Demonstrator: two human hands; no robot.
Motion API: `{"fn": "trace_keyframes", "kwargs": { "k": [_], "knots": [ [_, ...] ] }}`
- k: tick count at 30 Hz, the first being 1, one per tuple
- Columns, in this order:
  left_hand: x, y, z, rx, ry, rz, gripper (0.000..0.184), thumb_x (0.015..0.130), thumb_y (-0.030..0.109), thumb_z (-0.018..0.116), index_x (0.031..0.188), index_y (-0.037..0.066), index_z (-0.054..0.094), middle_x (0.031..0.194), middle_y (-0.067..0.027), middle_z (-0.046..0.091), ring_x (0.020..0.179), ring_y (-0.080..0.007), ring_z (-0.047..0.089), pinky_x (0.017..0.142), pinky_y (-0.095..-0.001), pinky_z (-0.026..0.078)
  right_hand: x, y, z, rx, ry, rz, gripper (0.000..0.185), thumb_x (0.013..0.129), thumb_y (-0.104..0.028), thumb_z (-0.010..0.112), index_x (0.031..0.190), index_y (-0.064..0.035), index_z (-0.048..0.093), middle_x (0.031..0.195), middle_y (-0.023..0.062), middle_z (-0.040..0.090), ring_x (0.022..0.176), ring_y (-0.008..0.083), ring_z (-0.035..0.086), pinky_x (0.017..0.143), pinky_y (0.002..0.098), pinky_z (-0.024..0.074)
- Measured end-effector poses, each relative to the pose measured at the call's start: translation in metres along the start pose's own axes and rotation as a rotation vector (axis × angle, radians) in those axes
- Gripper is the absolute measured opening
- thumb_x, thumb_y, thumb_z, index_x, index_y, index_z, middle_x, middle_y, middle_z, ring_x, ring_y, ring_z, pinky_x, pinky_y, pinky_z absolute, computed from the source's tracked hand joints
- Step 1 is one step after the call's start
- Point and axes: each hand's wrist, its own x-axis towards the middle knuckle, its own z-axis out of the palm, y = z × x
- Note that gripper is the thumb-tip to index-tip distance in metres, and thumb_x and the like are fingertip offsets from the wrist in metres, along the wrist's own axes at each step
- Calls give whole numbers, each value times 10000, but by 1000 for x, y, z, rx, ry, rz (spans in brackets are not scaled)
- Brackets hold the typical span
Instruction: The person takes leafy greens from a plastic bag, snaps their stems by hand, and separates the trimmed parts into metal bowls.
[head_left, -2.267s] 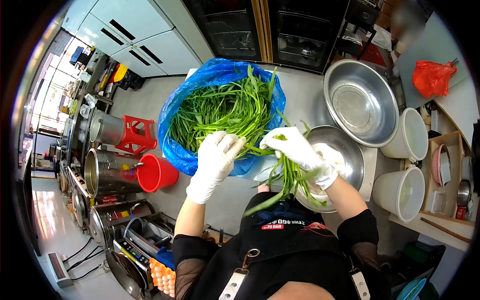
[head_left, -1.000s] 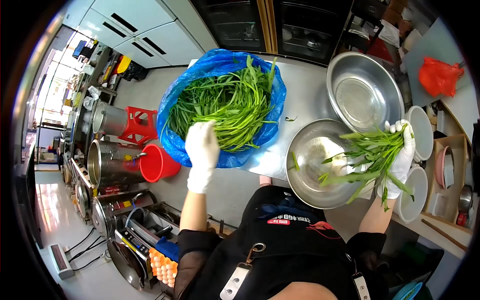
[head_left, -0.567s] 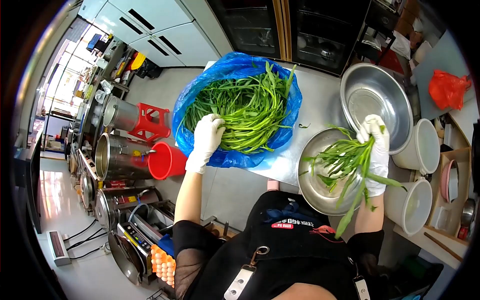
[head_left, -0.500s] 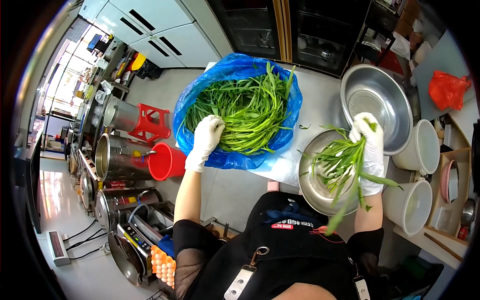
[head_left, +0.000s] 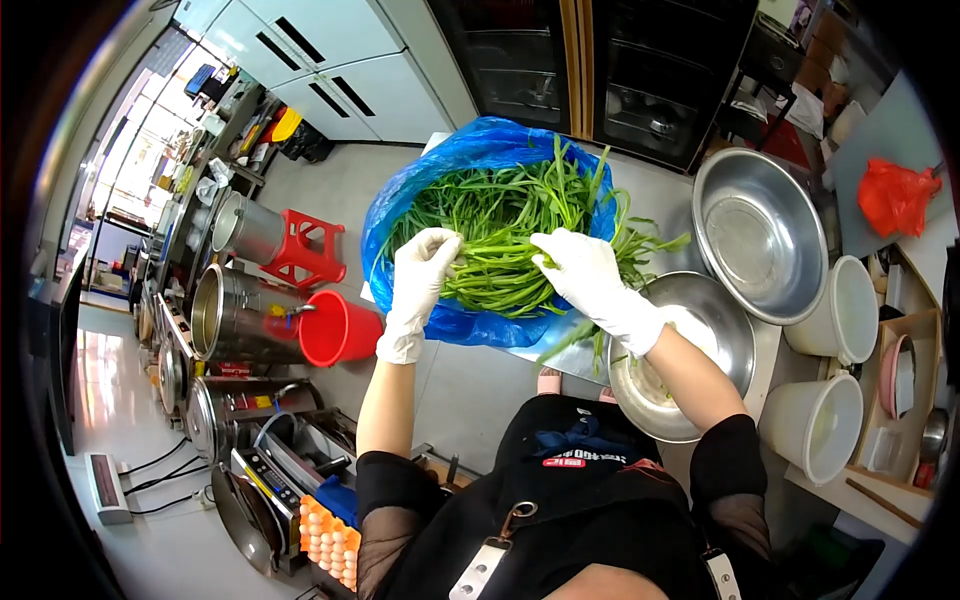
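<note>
A large heap of water spinach (head_left: 475,205) fills the open blue plastic bag (head_left: 440,150) in front of me. My gloved left hand (head_left: 422,265) is at the heap's near left side, thumb and fingers pinched on the stem ends. My gloved right hand (head_left: 590,275) is closed around a bunch of water spinach (head_left: 638,245) over the bag's right side, with leaves trailing out to the right and below the wrist. Under my right forearm is a steel bowl (head_left: 735,345), partly hidden, with some pale bits in it.
A larger steel basin (head_left: 760,225) stands behind the bowl. Two white buckets (head_left: 848,310) are at the right, and a red bucket (head_left: 340,328) and red stool (head_left: 308,245) at the left. Tall steel pots (head_left: 240,310) and an egg tray (head_left: 328,540) line the left side.
My right hand has moved left from above the steel bowl to the blue bag, carrying its bunch beside my left hand. My left hand has shifted slightly right.
</note>
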Motion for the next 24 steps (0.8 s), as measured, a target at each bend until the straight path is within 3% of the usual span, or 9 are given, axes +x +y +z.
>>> {"fn": "trace_keyframes", "kwargs": {
  "k": [2,5,9,12,15,16,24],
  "knots": [
    [-1,12,3,-43,26,-57,220,913,179,660,1034,-4,646,880,-58,671,770,-111,633,631,-222,481,11,1,-2,-73,37,1,138,845,-221,663,962,-150,677,775,53,617,677,252,636,580,357,503],
    [4,14,10,-407,150,-126,248,917,196,655,1062,-5,652,884,-64,677,782,-115,639,642,-235,491,29,-2,-35,53,72,100,136,841,-235,679,932,-136,699,802,60,665,690,249,659,605,335,516],
    [2,26,26,-170,131,41,248,889,199,691,1027,-6,691,850,-45,673,741,-90,603,651,-217,461,43,-2,-73,70,21,164,219,844,-248,678,984,-84,718,925,106,710,807,285,684,723,340,528],
    [1,47,45,-238,110,17,249,868,196,725,1022,1,704,848,-16,655,713,-67,561,643,-203,433,43,-5,-87,60,-30,225,230,840,-257,678,965,-68,723,940,119,713,830,291,686,743,339,529],
    [7,53,66,-330,117,19,258,866,170,731,1030,-25,694,844,-12,647,696,-59,557,622,-185,426,34,1,-84,63,-10,232,246,838,-267,680,952,-53,721,935,127,713,832,296,686,751,347,528],
    [9,52,70,-345,111,5,257,864,169,732,1025,-27,692,844,-17,650,699,-62,562,619,-184,429,29,6,-79,91,44,189,223,853,-301,644,947,-112,712,855,129,697,795,336,663,706,415,513],
    [15,46,94,-408,99,-80,295,871,159,722,1073,-44,647,899,-37,649,707,-75,566,618,-196,434,8,17,-92,199,-31,375,247,840,-302,656,953,-92,720,855,156,695,801,351,664,713,407,514]
  ]
}}
